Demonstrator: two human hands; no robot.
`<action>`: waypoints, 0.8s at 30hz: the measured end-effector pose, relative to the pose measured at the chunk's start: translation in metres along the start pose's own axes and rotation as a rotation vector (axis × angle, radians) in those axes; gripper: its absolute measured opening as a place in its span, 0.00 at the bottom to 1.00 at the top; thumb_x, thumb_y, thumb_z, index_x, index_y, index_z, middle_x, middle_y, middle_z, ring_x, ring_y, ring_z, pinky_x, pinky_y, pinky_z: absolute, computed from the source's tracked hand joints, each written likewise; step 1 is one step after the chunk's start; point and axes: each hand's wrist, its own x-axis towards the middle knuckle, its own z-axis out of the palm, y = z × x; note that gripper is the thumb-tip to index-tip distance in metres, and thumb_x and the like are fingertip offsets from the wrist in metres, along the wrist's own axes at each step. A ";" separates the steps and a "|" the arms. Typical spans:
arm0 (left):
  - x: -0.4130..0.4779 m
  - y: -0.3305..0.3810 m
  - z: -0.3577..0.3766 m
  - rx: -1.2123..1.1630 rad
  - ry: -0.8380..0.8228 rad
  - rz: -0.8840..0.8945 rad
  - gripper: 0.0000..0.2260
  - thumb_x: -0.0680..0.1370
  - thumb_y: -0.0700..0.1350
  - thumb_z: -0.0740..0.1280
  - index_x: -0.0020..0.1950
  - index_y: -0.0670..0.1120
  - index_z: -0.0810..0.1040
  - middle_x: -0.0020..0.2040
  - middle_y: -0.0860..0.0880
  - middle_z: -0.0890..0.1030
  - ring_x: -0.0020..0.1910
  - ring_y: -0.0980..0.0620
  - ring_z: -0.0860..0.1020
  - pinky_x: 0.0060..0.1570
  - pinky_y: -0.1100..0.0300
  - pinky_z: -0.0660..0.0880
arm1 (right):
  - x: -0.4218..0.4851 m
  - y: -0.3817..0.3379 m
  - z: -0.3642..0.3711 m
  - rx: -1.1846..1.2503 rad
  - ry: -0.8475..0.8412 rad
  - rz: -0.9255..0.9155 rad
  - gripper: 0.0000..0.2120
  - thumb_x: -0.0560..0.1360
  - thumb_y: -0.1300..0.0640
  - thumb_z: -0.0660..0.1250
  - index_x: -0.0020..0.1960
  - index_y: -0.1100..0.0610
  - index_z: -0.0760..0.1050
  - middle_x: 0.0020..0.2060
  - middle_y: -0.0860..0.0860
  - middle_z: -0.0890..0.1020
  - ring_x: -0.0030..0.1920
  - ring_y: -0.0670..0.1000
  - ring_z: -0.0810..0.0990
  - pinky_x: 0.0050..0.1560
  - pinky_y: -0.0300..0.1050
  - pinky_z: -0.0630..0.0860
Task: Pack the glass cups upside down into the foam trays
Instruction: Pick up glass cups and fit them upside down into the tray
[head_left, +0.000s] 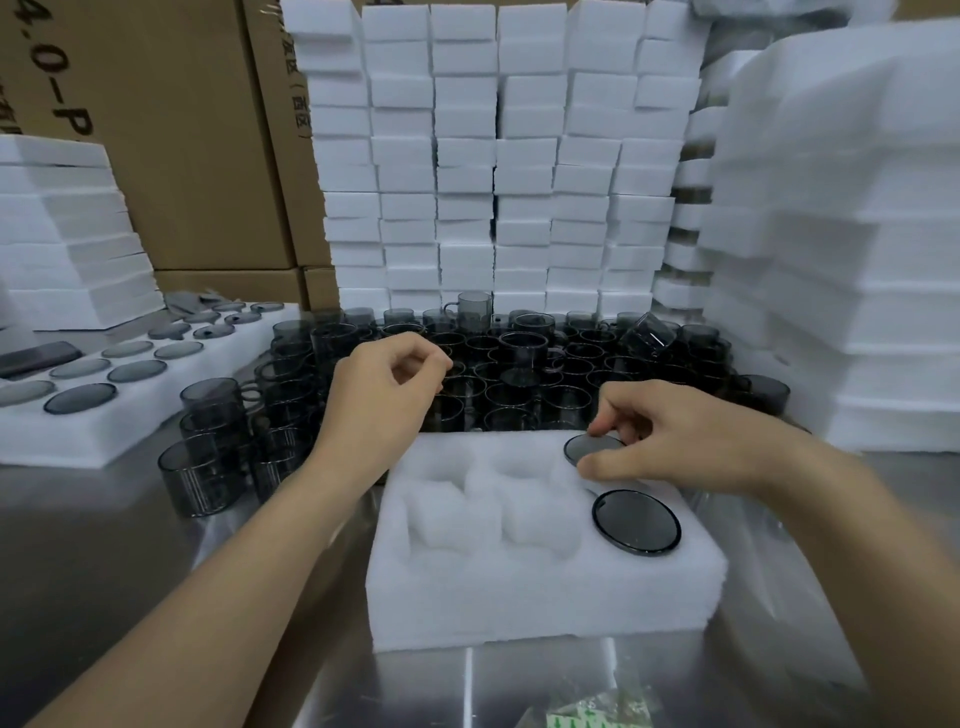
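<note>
Two cups (636, 521) sit base-up in the tray's (519, 597) right pockets; right hand (675, 441) pinches the far one's base, left hand (387, 379) curled, apparently empty, above the far stock (519, 364); glass likely slick, brittle, so grip the wall.

1. Our left grip (387, 387) hovers with fingers curled and thumb meeting forefinger, forearm stretched forward.
2. Our right grip (670, 441) pinches a glass cup (591, 449) between thumb and fingertips.
</note>
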 end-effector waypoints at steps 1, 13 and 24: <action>0.000 -0.002 0.000 0.024 -0.006 0.002 0.10 0.82 0.47 0.70 0.43 0.57 0.86 0.38 0.56 0.85 0.42 0.53 0.83 0.45 0.57 0.81 | 0.000 -0.001 0.000 -0.017 0.007 0.023 0.21 0.60 0.31 0.77 0.45 0.42 0.79 0.34 0.42 0.77 0.35 0.43 0.74 0.44 0.46 0.73; -0.002 -0.003 -0.007 0.339 -0.317 0.011 0.04 0.82 0.55 0.72 0.50 0.61 0.86 0.44 0.62 0.86 0.48 0.60 0.82 0.55 0.48 0.82 | -0.003 -0.001 0.000 -0.153 0.136 0.065 0.21 0.66 0.32 0.74 0.44 0.48 0.77 0.35 0.44 0.84 0.33 0.43 0.79 0.39 0.45 0.76; -0.002 0.001 -0.006 0.553 -0.371 -0.024 0.17 0.86 0.57 0.65 0.40 0.57 0.83 0.22 0.56 0.71 0.28 0.57 0.70 0.68 0.46 0.73 | 0.012 -0.016 0.036 -0.183 0.110 -0.147 0.30 0.76 0.29 0.64 0.75 0.39 0.74 0.69 0.37 0.76 0.68 0.41 0.73 0.72 0.44 0.71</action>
